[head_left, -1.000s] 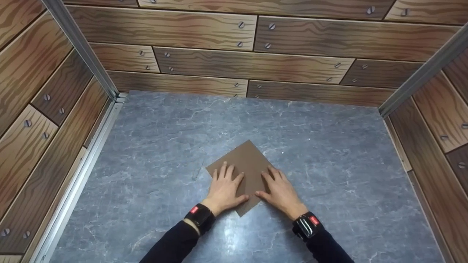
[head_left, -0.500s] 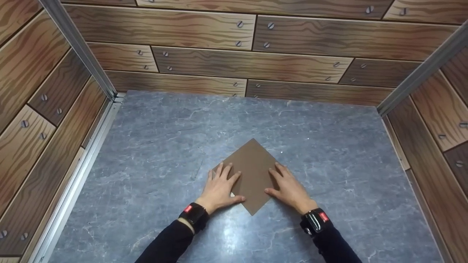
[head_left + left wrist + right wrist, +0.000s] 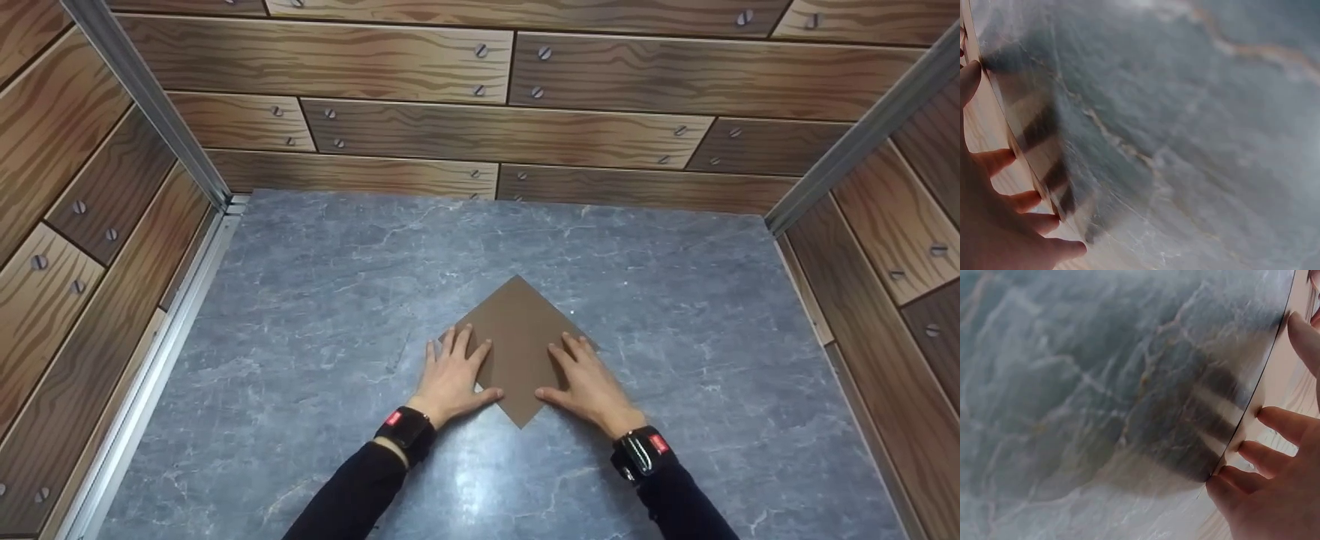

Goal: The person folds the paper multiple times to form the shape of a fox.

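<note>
A brown square sheet of paper (image 3: 517, 345) lies flat on the marbled surface, turned like a diamond with one corner toward the person. My left hand (image 3: 452, 379) rests on its left side, fingers spread and thumb near the lower left edge. On the right side lies my right hand (image 3: 596, 386), also with spread fingers, its thumb by the lower right edge. In the left wrist view the fingertips (image 3: 1027, 199) touch along the thin edge of the sheet. The right wrist view shows the other hand's fingertips (image 3: 1247, 450) touching it likewise.
The grey-blue marbled tabletop (image 3: 337, 262) extends around the sheet. A wood-patterned back wall (image 3: 420, 67) and side walls enclose it, with metal rails (image 3: 150, 420) along the corners and left edge. Black bands (image 3: 407, 433) circle both wrists.
Both hands have shifted the sheet slightly to the right and turned it a little, so its near corner points more directly toward the person. In the last half second they barely move.
</note>
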Action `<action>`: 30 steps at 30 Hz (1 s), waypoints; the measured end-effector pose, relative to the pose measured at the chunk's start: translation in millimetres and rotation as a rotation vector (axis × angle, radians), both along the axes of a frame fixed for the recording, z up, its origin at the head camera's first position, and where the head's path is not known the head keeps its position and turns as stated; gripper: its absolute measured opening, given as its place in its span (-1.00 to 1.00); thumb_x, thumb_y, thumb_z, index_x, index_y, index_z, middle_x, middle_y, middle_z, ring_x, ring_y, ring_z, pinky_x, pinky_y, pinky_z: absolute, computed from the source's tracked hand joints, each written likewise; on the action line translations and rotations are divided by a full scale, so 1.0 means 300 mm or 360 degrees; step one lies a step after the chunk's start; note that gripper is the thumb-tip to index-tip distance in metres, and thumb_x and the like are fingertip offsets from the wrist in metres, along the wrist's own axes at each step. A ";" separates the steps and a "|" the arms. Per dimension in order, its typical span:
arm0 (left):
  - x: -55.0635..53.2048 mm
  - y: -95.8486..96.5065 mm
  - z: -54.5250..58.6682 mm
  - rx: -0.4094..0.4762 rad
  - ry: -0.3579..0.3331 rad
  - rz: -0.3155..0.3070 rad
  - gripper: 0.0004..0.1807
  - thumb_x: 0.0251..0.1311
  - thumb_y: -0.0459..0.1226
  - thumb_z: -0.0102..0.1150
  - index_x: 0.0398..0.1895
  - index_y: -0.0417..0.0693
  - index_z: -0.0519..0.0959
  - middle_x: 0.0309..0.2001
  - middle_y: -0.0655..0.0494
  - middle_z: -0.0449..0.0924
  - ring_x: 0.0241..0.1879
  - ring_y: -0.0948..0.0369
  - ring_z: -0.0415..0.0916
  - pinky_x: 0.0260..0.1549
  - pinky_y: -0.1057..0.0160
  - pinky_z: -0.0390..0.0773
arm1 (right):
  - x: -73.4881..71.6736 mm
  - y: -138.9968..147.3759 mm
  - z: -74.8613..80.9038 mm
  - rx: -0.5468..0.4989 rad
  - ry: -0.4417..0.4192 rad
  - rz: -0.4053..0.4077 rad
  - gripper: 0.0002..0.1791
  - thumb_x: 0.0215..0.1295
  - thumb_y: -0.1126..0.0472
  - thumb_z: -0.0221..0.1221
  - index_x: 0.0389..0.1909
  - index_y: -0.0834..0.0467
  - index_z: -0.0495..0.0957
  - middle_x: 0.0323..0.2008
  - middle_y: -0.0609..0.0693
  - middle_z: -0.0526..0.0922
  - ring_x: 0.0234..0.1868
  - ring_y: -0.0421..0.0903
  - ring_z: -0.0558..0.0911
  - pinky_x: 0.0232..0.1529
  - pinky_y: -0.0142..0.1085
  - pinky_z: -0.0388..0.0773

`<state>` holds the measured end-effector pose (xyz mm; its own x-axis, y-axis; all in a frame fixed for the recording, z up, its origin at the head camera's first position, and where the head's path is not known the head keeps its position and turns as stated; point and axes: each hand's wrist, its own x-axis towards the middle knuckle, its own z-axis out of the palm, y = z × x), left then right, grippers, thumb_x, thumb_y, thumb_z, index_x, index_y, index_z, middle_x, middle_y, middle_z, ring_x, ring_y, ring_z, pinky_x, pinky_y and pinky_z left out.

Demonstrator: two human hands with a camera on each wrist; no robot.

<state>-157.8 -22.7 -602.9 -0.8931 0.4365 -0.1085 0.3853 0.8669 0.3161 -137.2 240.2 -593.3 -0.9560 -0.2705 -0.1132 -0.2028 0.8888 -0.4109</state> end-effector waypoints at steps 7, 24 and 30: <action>0.014 0.023 -0.004 0.0001 0.0022 -0.0022 0.02 0.16 0.40 0.21 0.60 0.11 0.28 0.63 -0.22 -0.03 0.60 -0.27 -0.17 0.43 -0.45 -0.05 | 0.010 -0.010 -0.010 0.0052 0.0079 -0.0019 -0.03 0.20 -0.20 0.44 0.47 0.29 0.37 0.52 0.41 0.19 0.52 0.46 0.14 0.44 0.29 0.19; 0.026 0.031 -0.012 -0.0098 0.0035 -0.0034 0.08 0.08 0.47 0.21 0.61 0.18 0.26 0.63 -0.18 0.00 0.60 -0.24 -0.14 0.42 -0.45 -0.02 | -0.169 -0.042 0.043 0.0031 0.0095 -0.0102 -0.02 0.24 -0.25 0.38 0.50 0.27 0.33 0.41 0.42 0.34 0.39 0.38 0.36 0.35 0.26 0.35; 0.020 0.036 -0.008 -0.0136 0.0055 -0.0044 0.09 0.06 0.49 0.20 0.60 0.20 0.27 0.62 -0.17 0.03 0.59 -0.23 -0.09 0.42 -0.45 0.02 | -0.282 -0.080 0.047 0.0048 0.0032 -0.0197 -0.03 0.25 -0.28 0.36 0.49 0.25 0.35 0.29 0.44 0.40 0.28 0.35 0.43 0.25 0.23 0.44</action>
